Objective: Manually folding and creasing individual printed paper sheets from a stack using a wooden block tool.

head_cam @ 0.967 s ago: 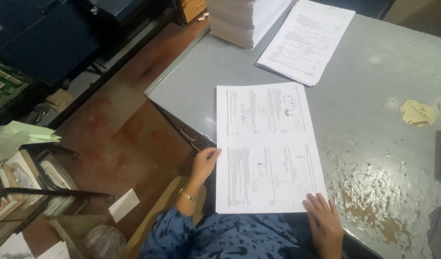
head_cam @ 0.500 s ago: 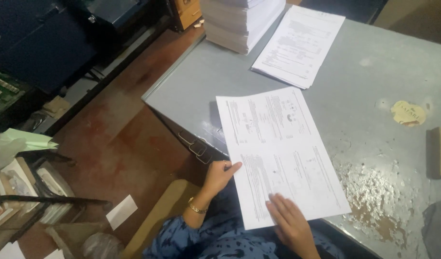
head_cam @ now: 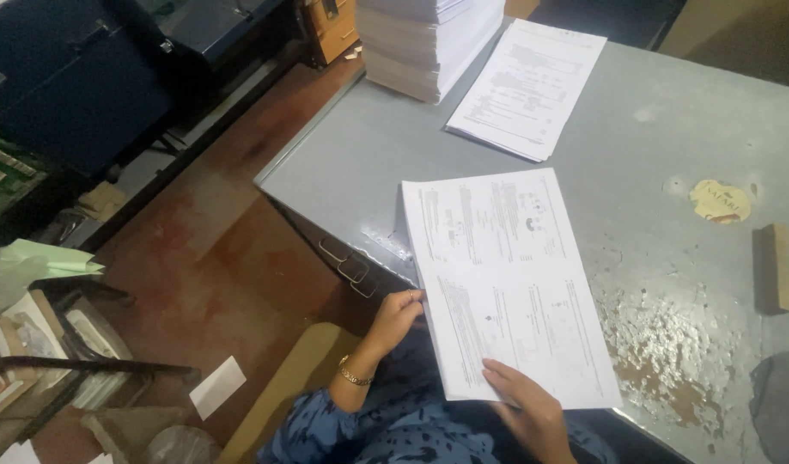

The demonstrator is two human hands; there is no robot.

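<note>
Holding a thin stack of white printed paper sheets (head_cam: 506,283) at its near end, you have both hands on it: your left hand (head_cam: 396,318), with a gold bracelet (head_cam: 353,375) at the wrist, has its fingers (head_cam: 409,298) curled against the sheets' left edge, and your right hand (head_cam: 523,406) lies on top near the bottom edge, fingers (head_cam: 500,375) pressed flat and close together on the paper. The sheets rest on the grey metal desk (head_cam: 669,155), their near corner jutting past the desk's front edge over your blue patterned sleeve (head_cam: 386,430).

No open container shows on the desk; its drawers, with two metal handles (head_cam: 347,262) on the side face, look closed.

You can count three lots of paper: the sheets in your hands, one flat printed set (head_cam: 527,86) further back, and one tall white ream pile (head_cam: 429,39) at the far left corner. One wooden block (head_cam: 776,266) lies well apart to the right, and one round tan sticker (head_cam: 719,202) beyond it.

Bare desk lies between your sheets and the flat set, and to the right, where paint is flaking (head_cam: 669,344).
</note>
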